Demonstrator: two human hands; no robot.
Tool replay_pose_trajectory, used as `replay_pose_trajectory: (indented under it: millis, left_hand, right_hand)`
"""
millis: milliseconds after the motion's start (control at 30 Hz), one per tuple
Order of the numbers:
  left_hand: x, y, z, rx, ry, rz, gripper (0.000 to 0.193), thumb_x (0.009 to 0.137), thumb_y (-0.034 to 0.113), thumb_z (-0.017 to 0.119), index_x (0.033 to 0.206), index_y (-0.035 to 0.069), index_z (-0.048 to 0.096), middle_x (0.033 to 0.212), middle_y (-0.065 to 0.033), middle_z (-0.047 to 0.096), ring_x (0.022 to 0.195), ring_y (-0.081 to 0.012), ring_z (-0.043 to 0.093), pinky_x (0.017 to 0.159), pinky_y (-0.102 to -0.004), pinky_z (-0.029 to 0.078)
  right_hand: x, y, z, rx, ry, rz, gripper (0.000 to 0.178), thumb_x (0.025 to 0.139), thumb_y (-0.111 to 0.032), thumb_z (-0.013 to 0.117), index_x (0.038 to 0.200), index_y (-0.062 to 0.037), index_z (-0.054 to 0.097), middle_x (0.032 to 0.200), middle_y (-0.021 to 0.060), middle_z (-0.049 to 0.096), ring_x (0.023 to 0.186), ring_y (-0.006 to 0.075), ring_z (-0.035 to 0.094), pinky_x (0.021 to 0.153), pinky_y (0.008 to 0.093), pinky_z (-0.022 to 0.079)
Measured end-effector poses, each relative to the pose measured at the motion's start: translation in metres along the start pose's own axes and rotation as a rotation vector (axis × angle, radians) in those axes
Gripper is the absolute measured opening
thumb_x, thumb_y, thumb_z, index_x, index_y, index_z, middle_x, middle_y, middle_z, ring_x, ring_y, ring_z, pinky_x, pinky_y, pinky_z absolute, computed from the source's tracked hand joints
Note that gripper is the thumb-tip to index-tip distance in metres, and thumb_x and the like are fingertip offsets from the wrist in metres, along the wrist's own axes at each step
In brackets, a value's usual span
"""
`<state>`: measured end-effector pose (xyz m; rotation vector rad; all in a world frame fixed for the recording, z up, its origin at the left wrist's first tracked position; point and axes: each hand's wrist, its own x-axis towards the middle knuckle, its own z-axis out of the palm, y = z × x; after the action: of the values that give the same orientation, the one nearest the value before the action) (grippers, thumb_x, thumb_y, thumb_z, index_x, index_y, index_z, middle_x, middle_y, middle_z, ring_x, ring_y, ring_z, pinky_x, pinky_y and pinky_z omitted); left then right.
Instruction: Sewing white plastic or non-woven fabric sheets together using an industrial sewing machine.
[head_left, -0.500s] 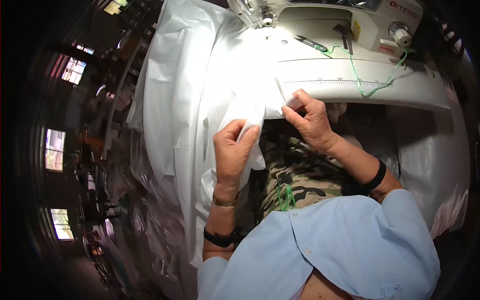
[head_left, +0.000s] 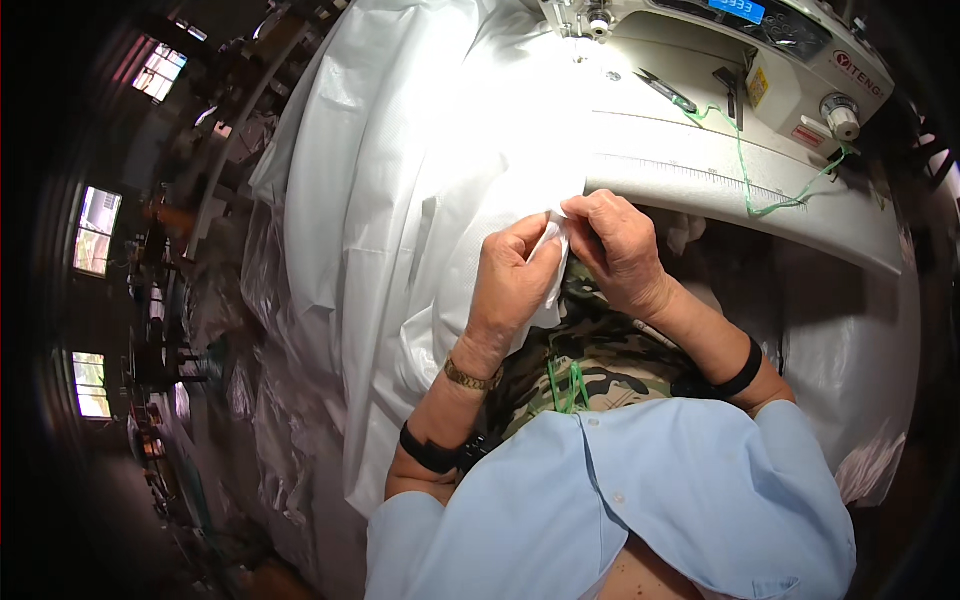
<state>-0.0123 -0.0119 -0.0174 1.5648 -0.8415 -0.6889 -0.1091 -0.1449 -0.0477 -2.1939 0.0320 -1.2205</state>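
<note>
A large sheet of white fabric [head_left: 385,200] runs from the sewing machine's needle area down over the table's front edge at the left. My left hand [head_left: 515,270] is closed, pinching a folded edge of it between thumb and fingers. Right beside it, my right hand [head_left: 615,245] grips the same edge with its fingertips, the fingers curled. The two hands nearly touch, just in front of the table edge above my lap. Glare washes out the fabric under the lamp, so its folds there cannot be made out.
The sewing machine [head_left: 800,75] stands at the back right, its needle area [head_left: 598,28] lit. On its bed lie thread snips [head_left: 668,92], a small dark tool [head_left: 733,95] and a loose green thread [head_left: 745,165]. More green thread [head_left: 568,388] hangs at my waist.
My left hand has moved right and up to meet my right hand at the fabric edge. The whole view has shifted somewhat, with the machine now further right.
</note>
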Motion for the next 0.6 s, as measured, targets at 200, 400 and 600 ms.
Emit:
replay_pose_trajectory:
  millis: [200,400,600]
  left_hand:
    - [0.012,0.007,0.000,-0.525,-0.008,-0.074,0.018,0.094,0.018,0.059,0.091,0.000,0.061,0.082,0.0034,0.056,0.074,-0.0020,0.049,0.062,-0.0198,0.042]
    - [0.033,0.002,0.000,-0.396,0.122,-0.104,0.016,0.093,0.015,0.062,0.086,0.001,0.061,0.071,0.0043,0.054,0.063,-0.0008,0.045,0.053,-0.0199,0.036]
    - [0.041,0.035,-0.040,0.252,0.174,0.139,0.024,0.089,0.007,0.062,0.068,0.004,0.051,0.055,0.0046,0.039,0.057,-0.0021,0.036,0.047,-0.0236,0.030]
  right_hand:
    - [0.002,-0.001,0.006,-0.102,-0.024,-0.103,0.027,0.077,0.003,0.068,0.101,-0.0025,0.058,0.080,0.0091,0.058,0.069,0.0273,0.058,0.063,0.0368,0.047]
    - [0.001,0.008,0.010,-0.034,-0.051,-0.269,0.036,0.076,0.009,0.068,0.107,-0.0019,0.055,0.088,0.0112,0.062,0.074,0.0279,0.060,0.066,0.0377,0.050]
    - [-0.004,0.007,0.025,0.462,0.115,0.641,0.035,0.093,-0.018,0.066,0.116,0.0036,0.051,0.086,0.0077,0.064,0.080,0.0152,0.062,0.072,0.0309,0.051]
